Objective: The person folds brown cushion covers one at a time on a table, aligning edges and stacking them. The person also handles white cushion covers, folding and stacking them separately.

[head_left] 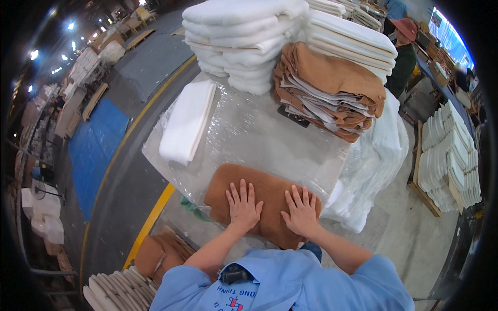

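Both my palms press flat on a brown fabric cushion [267,179] at the near edge of a plastic-covered work surface [244,129]. My left hand [244,207] lies on its left half, fingers stretched and apart. On the right half, the fingers of my right hand [302,211] are spread the same way. Farther off to the right is a pile of brown fabric covers [332,78] with greyish undersides. A single white pad [187,122] lies at the left of the surface.
Tall stacks of white pads [238,41] stand at the back. Plastic-wrapped white pads [373,166] flank the right side. More brown pieces [161,254] and white pads [116,290] sit low at left. A person in a red hat [404,28] is at the far right.
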Demonstrator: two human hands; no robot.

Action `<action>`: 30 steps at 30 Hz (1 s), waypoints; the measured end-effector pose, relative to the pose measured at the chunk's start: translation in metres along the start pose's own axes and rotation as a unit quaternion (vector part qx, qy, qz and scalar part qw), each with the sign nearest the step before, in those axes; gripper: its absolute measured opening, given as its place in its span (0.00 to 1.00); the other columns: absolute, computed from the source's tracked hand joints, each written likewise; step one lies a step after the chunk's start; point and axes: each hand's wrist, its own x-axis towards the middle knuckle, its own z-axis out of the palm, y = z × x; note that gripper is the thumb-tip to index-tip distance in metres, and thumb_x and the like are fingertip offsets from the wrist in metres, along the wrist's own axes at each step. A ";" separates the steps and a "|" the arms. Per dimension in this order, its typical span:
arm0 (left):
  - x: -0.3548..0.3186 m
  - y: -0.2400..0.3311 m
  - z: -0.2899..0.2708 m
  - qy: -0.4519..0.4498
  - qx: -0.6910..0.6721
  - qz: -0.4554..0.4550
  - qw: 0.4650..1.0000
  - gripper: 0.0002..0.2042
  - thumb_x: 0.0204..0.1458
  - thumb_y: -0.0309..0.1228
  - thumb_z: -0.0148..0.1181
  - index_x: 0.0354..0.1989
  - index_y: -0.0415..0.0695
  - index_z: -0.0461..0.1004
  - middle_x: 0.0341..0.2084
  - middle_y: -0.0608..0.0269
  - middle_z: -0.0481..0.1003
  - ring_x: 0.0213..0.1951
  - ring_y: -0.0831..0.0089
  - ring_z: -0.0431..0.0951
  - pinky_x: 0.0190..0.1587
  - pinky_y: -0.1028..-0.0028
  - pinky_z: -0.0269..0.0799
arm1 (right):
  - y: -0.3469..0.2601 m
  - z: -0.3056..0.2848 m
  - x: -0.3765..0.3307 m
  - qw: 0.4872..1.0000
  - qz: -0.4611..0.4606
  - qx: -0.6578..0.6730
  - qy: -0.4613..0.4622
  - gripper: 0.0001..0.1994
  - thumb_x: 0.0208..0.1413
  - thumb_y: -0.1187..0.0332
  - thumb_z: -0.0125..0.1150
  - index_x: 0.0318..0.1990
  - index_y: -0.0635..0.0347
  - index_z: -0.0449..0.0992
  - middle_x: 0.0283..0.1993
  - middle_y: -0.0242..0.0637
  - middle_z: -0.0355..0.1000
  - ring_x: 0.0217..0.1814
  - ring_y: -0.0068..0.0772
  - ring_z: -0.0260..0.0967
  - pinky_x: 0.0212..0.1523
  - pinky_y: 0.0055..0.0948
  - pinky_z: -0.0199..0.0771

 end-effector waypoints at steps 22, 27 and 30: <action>0.014 -0.012 -0.002 -0.008 -0.003 -0.056 0.998 0.34 0.67 0.48 0.49 0.79 0.47 0.54 0.79 0.47 0.46 0.78 0.39 0.44 0.77 0.39 0.36 | 0.041 -0.012 -0.018 0.998 -0.061 -0.017 -0.016 0.40 0.66 0.39 0.51 0.79 0.53 0.56 0.83 0.38 0.49 0.86 0.45 0.40 0.81 0.62 0.36; 0.000 0.002 -0.004 0.002 0.007 -0.094 0.996 0.34 0.66 0.48 0.52 0.78 0.46 0.56 0.79 0.43 0.46 0.78 0.37 0.43 0.77 0.39 0.38 | 0.037 -0.008 0.009 0.999 0.038 -0.018 0.031 0.42 0.65 0.40 0.53 0.78 0.60 0.55 0.84 0.43 0.46 0.86 0.47 0.39 0.80 0.67 0.35; -0.015 0.006 -0.013 -0.001 -0.034 -0.066 0.997 0.35 0.65 0.49 0.54 0.77 0.46 0.58 0.78 0.41 0.46 0.78 0.36 0.44 0.76 0.39 0.39 | 0.036 -0.005 0.022 0.997 0.064 -0.018 0.041 0.42 0.65 0.41 0.54 0.78 0.61 0.55 0.84 0.43 0.46 0.87 0.46 0.38 0.79 0.68 0.37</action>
